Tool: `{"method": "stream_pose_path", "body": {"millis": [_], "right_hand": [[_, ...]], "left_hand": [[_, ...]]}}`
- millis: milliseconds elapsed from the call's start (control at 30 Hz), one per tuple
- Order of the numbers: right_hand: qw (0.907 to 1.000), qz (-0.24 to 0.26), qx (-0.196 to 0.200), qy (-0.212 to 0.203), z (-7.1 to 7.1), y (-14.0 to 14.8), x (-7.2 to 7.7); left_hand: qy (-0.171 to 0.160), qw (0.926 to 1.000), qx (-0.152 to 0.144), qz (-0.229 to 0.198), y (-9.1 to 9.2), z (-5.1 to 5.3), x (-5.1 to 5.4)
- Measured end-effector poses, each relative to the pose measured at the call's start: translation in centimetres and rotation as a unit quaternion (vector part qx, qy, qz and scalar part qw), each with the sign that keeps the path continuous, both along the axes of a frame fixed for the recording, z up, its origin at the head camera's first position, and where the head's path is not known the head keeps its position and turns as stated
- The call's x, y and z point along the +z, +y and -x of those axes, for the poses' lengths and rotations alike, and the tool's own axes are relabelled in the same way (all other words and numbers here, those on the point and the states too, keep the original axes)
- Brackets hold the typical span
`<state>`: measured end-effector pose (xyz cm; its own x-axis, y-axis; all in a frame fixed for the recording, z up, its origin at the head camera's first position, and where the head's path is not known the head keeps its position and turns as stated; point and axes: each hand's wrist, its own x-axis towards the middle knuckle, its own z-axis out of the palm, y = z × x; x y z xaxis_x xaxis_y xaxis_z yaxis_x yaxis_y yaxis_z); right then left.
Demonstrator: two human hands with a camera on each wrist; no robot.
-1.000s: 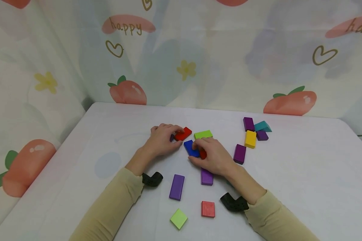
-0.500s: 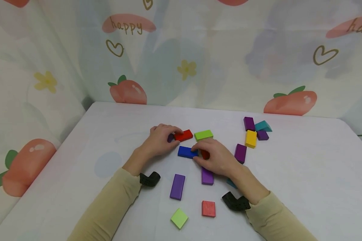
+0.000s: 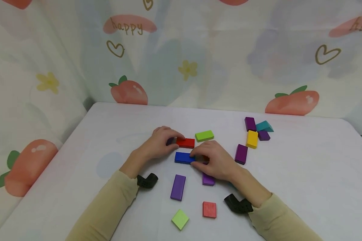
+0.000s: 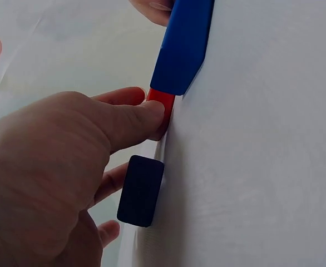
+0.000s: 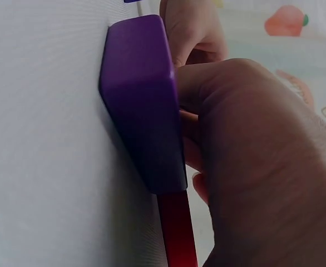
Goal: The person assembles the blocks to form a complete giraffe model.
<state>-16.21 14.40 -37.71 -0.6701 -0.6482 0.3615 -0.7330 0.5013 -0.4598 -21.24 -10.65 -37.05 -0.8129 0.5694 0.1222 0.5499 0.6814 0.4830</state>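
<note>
In the head view a red rectangular block (image 3: 187, 143) lies flat, its left end pinched between the thumb and fingers of my left hand (image 3: 160, 142). Just nearer to me, a blue block (image 3: 182, 158) lies roughly parallel; the thumb and index finger of my right hand (image 3: 218, 160) pinch its right end. A dark block (image 4: 141, 192) stands beside the left palm in the left wrist view. Under the right hand a purple block (image 3: 208, 179) is partly covered, and a second red block (image 5: 177, 228) shows behind it in the right wrist view.
A lime green block (image 3: 204, 136) lies behind the right hand. Nearer are a purple block (image 3: 178, 187), a red square (image 3: 209, 210) and a green square (image 3: 180, 219). On the right sit a yellow block (image 3: 252, 139), a teal triangular block (image 3: 264, 126) and several purple blocks.
The blue block has turned from slanted to nearly sideways and shifted left and nearer. The red block in my left hand has also straightened and come nearer.
</note>
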Motion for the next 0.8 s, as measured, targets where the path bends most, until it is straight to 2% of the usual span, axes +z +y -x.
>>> {"method": "stream_pose_path", "body": {"millis": [267,433,567,800], "right_hand": [[0.9996,0.022,0.016,0.01,0.2,0.1,-0.4],[0.9999,-0.002,0.011,-0.003,0.1,0.1,-0.1],[0.9998,-0.015,0.008,-0.011,-0.2,0.3,0.1],[0.9994,-0.001,0.029,-0.018,-0.2,0.1,0.1]], "left_hand": [[-0.001,0.9994,-0.03,-0.014,-0.4,-0.2,0.1],[-0.013,0.999,-0.041,-0.01,-0.3,-0.4,0.1],[-0.018,0.9988,-0.044,-0.012,-0.4,-0.7,0.2],[-0.016,0.9986,-0.049,-0.011,-0.9,-1.2,0.1]]}}
